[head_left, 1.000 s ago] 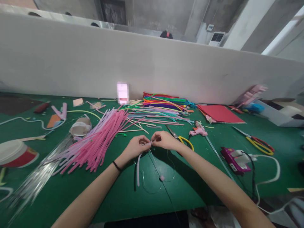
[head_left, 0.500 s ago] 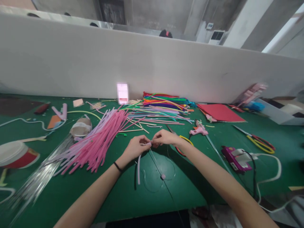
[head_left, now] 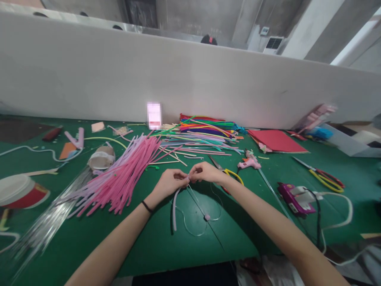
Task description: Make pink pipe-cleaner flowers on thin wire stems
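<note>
My left hand (head_left: 169, 183) and my right hand (head_left: 205, 173) meet fingertip to fingertip above the green table (head_left: 154, 246). Both pinch the top end of a pale pink pipe cleaner (head_left: 174, 208), which hangs down and curves toward me. A thin clear wire (head_left: 195, 224) loops on the table below my hands, with a small pink bead (head_left: 207, 217) on it. A black band sits on my left wrist.
A pile of pink pipe cleaners (head_left: 125, 174) lies to the left, multicoloured ones (head_left: 202, 133) behind. Yellow-handled scissors (head_left: 228, 174), a pink glue gun (head_left: 249, 163), a purple glue gun (head_left: 294, 198) with cable and more scissors (head_left: 323, 176) lie right. A red cup (head_left: 20, 192) lies far left.
My hands have stayed pinched on the pipe cleaner's end. The wire loop and its bead have shifted a little on the table.
</note>
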Demonstrator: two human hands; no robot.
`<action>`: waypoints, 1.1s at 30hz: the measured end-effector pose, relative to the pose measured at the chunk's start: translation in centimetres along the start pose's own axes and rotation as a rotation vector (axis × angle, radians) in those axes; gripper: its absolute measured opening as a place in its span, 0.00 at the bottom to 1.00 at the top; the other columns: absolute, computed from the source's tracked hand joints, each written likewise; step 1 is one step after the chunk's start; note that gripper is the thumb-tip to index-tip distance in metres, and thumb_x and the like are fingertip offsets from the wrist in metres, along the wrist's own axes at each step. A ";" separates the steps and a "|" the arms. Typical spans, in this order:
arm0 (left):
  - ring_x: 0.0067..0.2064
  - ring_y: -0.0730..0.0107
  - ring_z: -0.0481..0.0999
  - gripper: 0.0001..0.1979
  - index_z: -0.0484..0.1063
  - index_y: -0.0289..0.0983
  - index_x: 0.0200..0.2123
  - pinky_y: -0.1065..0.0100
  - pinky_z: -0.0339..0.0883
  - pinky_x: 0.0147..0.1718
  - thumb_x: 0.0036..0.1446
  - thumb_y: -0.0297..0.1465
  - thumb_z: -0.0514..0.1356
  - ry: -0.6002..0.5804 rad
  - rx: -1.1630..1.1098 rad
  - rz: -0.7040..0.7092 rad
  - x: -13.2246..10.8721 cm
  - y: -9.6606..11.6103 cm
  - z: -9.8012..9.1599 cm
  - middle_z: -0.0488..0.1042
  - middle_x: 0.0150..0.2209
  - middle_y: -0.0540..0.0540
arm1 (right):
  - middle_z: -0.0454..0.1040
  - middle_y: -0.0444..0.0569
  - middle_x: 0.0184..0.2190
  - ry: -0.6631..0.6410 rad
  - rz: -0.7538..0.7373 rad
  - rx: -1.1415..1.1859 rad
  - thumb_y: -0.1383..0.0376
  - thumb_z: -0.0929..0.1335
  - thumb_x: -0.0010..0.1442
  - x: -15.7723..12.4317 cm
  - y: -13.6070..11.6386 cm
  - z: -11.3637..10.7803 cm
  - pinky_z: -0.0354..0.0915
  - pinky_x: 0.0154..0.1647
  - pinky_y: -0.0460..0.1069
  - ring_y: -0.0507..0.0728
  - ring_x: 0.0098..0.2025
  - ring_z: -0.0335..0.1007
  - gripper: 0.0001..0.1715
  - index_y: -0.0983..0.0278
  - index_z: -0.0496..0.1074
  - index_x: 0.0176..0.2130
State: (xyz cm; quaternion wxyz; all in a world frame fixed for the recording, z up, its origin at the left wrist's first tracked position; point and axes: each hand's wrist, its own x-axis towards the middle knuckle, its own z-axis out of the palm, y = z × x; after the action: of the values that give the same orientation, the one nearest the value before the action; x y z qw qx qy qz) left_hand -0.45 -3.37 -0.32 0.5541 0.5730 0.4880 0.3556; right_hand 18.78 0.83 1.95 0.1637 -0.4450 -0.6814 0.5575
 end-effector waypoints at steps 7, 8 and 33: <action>0.27 0.67 0.78 0.11 0.74 0.32 0.32 0.69 0.70 0.29 0.46 0.32 0.68 0.013 -0.053 -0.038 -0.3 0.6 0.2 0.79 0.25 0.43 | 0.74 0.44 0.24 0.037 -0.044 0.060 0.64 0.74 0.48 0.3 0.7 0.4 0.63 0.26 0.43 0.49 0.27 0.70 0.12 0.67 0.74 0.34; 0.27 0.68 0.78 0.11 0.73 0.32 0.32 0.70 0.70 0.28 0.46 0.31 0.68 0.011 -0.061 -0.040 -0.4 0.7 0.2 0.79 0.25 0.43 | 0.74 0.43 0.24 0.029 -0.062 0.059 0.63 0.74 0.48 0.3 0.8 0.4 0.63 0.26 0.43 0.49 0.27 0.70 0.12 0.67 0.73 0.34; 0.26 0.72 0.77 0.14 0.73 0.31 0.31 0.71 0.71 0.30 0.41 0.29 0.72 -0.057 -0.248 -0.182 -0.6 1.0 0.3 0.78 0.24 0.45 | 0.75 0.49 0.43 -0.016 -0.543 -0.735 0.63 0.69 0.58 -1.1 -2.1 -1.2 0.63 0.43 0.49 0.56 0.41 0.71 0.08 0.61 0.74 0.39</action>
State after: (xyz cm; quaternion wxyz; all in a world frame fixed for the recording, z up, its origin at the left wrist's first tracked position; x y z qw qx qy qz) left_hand -0.18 -3.93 0.65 0.6641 0.4635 0.4743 0.3451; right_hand 19.34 0.71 4.50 0.1299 -0.2745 -0.9273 0.2189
